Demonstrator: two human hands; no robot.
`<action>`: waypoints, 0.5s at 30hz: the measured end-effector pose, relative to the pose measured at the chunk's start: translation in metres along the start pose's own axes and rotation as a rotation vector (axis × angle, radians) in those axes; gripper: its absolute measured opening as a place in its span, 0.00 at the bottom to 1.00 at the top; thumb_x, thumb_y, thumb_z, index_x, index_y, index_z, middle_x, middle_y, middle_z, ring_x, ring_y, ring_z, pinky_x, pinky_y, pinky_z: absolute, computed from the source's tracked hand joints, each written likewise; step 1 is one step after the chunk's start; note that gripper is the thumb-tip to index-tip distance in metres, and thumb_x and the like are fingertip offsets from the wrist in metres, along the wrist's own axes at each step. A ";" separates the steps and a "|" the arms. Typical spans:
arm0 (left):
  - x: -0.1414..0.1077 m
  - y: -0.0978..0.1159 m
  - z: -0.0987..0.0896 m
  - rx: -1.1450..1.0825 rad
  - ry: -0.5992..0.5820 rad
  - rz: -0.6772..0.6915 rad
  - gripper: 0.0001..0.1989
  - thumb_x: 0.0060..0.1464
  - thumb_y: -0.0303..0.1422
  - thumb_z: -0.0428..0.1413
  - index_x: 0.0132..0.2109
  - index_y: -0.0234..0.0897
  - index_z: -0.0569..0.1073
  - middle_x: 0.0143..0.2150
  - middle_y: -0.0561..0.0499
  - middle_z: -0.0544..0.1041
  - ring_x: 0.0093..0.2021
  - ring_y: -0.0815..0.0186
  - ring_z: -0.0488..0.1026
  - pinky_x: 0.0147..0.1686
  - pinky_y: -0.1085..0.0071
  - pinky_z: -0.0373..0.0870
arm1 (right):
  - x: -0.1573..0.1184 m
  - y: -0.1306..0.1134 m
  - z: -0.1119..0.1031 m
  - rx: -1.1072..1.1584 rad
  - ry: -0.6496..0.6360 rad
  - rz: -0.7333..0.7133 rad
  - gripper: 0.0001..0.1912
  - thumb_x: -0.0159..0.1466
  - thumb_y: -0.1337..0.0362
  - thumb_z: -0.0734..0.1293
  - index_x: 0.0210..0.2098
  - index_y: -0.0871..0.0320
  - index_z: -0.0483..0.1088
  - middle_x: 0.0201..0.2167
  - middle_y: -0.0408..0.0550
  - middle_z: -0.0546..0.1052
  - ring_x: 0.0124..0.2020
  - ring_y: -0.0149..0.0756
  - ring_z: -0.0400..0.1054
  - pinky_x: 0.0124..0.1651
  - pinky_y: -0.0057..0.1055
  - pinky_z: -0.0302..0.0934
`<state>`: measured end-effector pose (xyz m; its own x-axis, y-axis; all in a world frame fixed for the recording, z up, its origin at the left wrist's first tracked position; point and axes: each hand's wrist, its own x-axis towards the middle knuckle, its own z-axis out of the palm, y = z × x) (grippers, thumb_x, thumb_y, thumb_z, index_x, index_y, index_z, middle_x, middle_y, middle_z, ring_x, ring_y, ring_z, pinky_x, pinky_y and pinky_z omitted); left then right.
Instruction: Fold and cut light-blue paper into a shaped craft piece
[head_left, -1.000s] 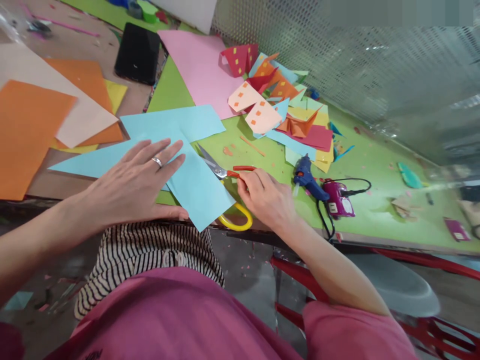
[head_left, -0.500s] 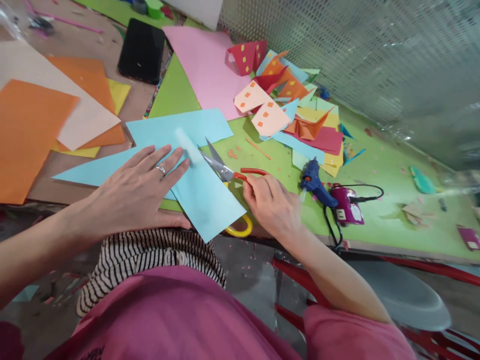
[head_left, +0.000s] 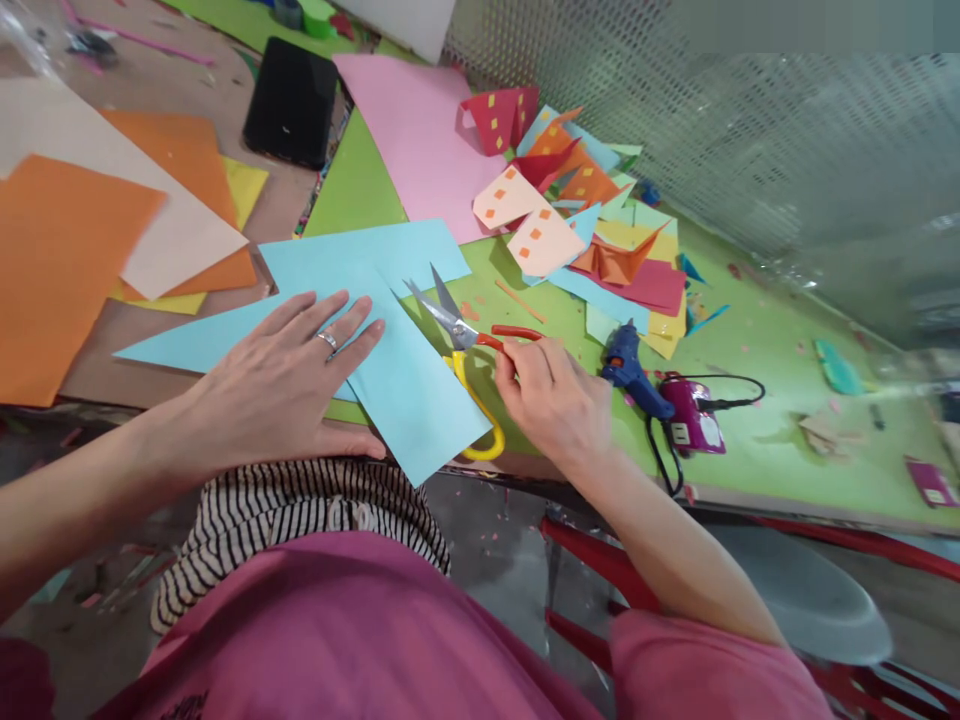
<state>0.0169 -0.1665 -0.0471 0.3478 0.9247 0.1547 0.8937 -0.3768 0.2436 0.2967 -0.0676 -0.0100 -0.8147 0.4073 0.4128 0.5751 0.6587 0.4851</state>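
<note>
Light blue paper (head_left: 420, 390) lies at the table's front edge, its lower corner sticking out past the edge. My left hand (head_left: 289, 375) rests flat on it with fingers spread, a ring on one finger. In my right hand (head_left: 551, 395) are red-handled scissors (head_left: 459, 328), their blades apart and pointing up-left beside the paper's right edge. Yellow-handled scissors (head_left: 491, 435) lie partly under the blue paper. More blue paper (head_left: 360, 250) extends behind my left hand.
Orange sheets (head_left: 71, 270) lie at left, a black phone (head_left: 291, 105) and pink paper (head_left: 420, 130) behind. Folded patterned paper pieces (head_left: 532, 225) are heaped at back centre. A blue glue gun (head_left: 630, 365) and a corded purple box (head_left: 697, 420) sit right.
The red-handled scissors have moved slightly right, off the blue paper, with my right hand. A small whitish blur on the paper is gone. My left hand stays flat on the paper.
</note>
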 end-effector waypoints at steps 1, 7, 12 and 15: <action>0.000 0.000 0.000 -0.005 -0.001 -0.002 0.52 0.56 0.68 0.47 0.74 0.34 0.54 0.75 0.32 0.59 0.76 0.40 0.52 0.73 0.43 0.47 | -0.001 0.002 -0.001 0.015 -0.003 0.001 0.09 0.72 0.67 0.63 0.35 0.58 0.71 0.26 0.43 0.74 0.28 0.29 0.68 0.25 0.29 0.48; -0.002 -0.003 -0.002 -0.020 0.014 0.006 0.49 0.58 0.64 0.51 0.74 0.35 0.55 0.74 0.34 0.61 0.75 0.40 0.54 0.73 0.42 0.48 | -0.007 0.015 -0.008 0.161 -0.078 -0.007 0.06 0.72 0.67 0.64 0.40 0.58 0.73 0.29 0.45 0.79 0.32 0.30 0.71 0.28 0.28 0.52; -0.006 -0.009 -0.009 -0.035 0.020 0.063 0.46 0.60 0.63 0.50 0.73 0.38 0.58 0.73 0.37 0.63 0.74 0.43 0.57 0.73 0.45 0.49 | -0.011 0.016 -0.008 0.216 -0.128 0.028 0.08 0.72 0.66 0.63 0.38 0.57 0.73 0.28 0.44 0.79 0.30 0.29 0.70 0.29 0.27 0.53; -0.005 -0.006 -0.014 0.017 -0.022 0.057 0.37 0.65 0.57 0.47 0.71 0.38 0.62 0.71 0.38 0.66 0.73 0.43 0.59 0.72 0.43 0.52 | -0.014 0.015 -0.007 0.253 -0.120 0.062 0.08 0.72 0.66 0.62 0.38 0.58 0.73 0.29 0.44 0.79 0.30 0.29 0.70 0.28 0.27 0.52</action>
<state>0.0062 -0.1697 -0.0360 0.4042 0.9029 0.1462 0.8770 -0.4280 0.2185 0.3168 -0.0683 -0.0029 -0.7901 0.5138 0.3343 0.5996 0.7611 0.2474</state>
